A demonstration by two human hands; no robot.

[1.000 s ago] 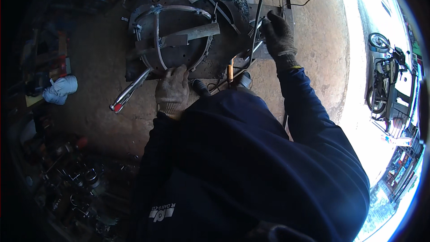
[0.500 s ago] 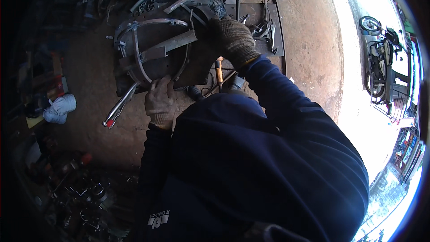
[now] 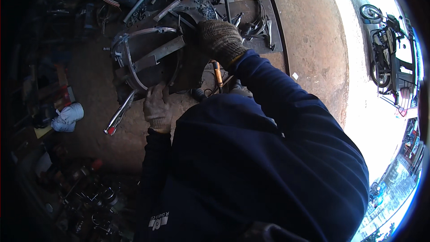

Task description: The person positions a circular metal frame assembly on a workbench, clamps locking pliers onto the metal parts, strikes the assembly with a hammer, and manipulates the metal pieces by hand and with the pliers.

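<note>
"What's the biggest thing there?"

"A motorcycle (image 3: 386, 54), well off to the right. Then a dark steel plate (image 3: 245, 7), on the far side of the person."

"And on it?"

"A round metal frame (image 3: 130, 62) lies on its left part, an angle-iron bar (image 3: 163, 51) slanting across. Silver locking pliers (image 3: 120, 115) jut out toward us from the frame's near-left rim."

"The hands?"

"Both gloved. The right hand (image 3: 220, 39) is just right of the frame, back toward us, fingertips hidden; I can't tell whether it grasps anything. The left hand (image 3: 157, 107) has its fingertips at the frame's near edge, probably touching, though it's dim there; whether they grip, I can't tell."
</note>
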